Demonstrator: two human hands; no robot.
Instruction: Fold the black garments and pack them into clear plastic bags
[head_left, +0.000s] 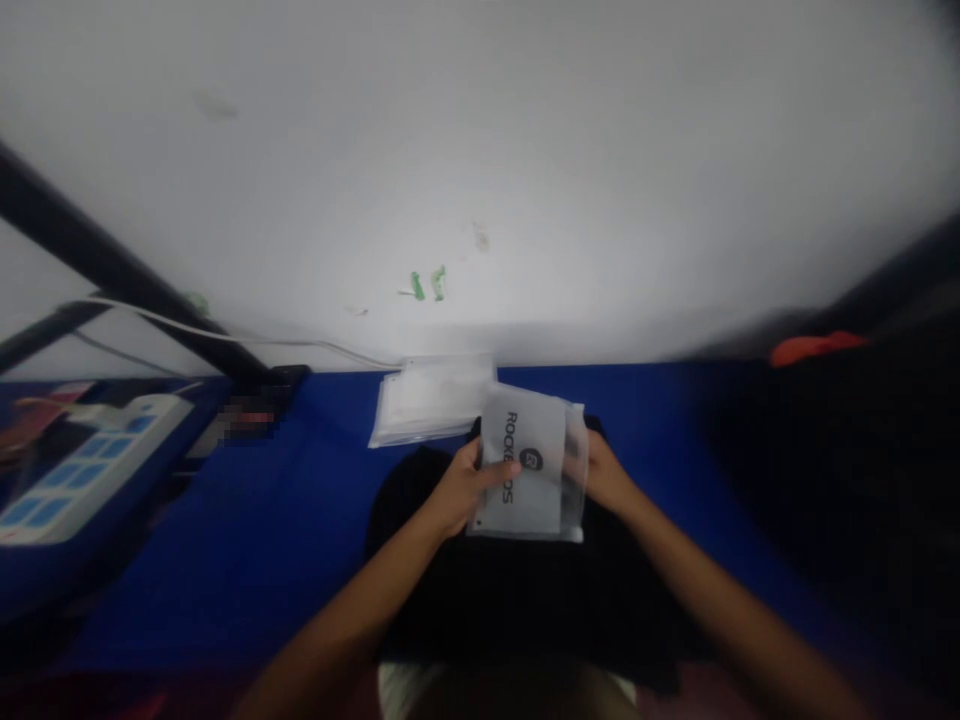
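A frosted plastic zip bag (551, 505) with a dark round logo and "ROCK...OS" lettering is held up in front of me, its print turned sideways. My left hand (466, 485) grips its left side, thumb across the front. At the right edge is my right hand (606, 474); its fingertips show faintly through the translucent strip, and I cannot tell whether they are behind or inside the bag. Black cloth (525, 595) lies beneath both hands. Just beyond the left hand rests a stack of clear plastic bags (427, 395).
A blue-covered table (300, 520) meets a scuffed white wall (480, 150). On the left are a white power strip (90, 465) with blue sockets, a dark frame bar (150, 270) and a white cable (247, 338). An orange item (814, 348) lies far right, beside dark material.
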